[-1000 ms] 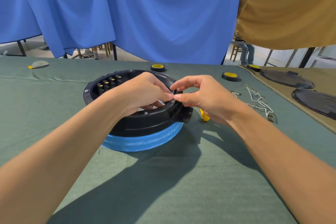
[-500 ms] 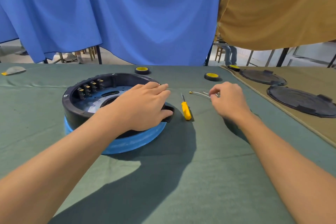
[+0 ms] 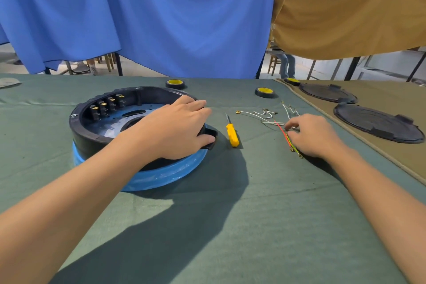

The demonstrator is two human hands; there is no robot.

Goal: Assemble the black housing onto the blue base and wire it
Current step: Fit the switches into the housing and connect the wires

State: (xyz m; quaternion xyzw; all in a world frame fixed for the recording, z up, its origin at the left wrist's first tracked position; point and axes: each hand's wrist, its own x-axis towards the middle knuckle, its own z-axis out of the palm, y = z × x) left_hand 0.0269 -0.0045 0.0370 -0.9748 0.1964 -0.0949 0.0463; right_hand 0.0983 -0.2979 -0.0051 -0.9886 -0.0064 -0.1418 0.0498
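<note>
housing: black housing (image 3: 79,128) sat on blue base (image 3: 161,176), on the bench (image 3: 230,226)
left hand (image 3: 177,129): draped over housing's right rim, fingers relaxed
right hand (image 3: 315,134): right of housing, beyond screwdriver (image 3: 232,132), pinched wires (image 3: 267,116)

- Reaching forward with both bare forearms, one from each lower corner, well apart.
- Resting the left hand (image 3: 175,129) palm down on the black housing (image 3: 79,131), fingers lying relaxed and close together, thumb stretching out to the right.
- Curling the right hand (image 3: 315,136) knuckles up, fingertips (image 3: 290,126) pinching at the wires (image 3: 267,117).
</note>
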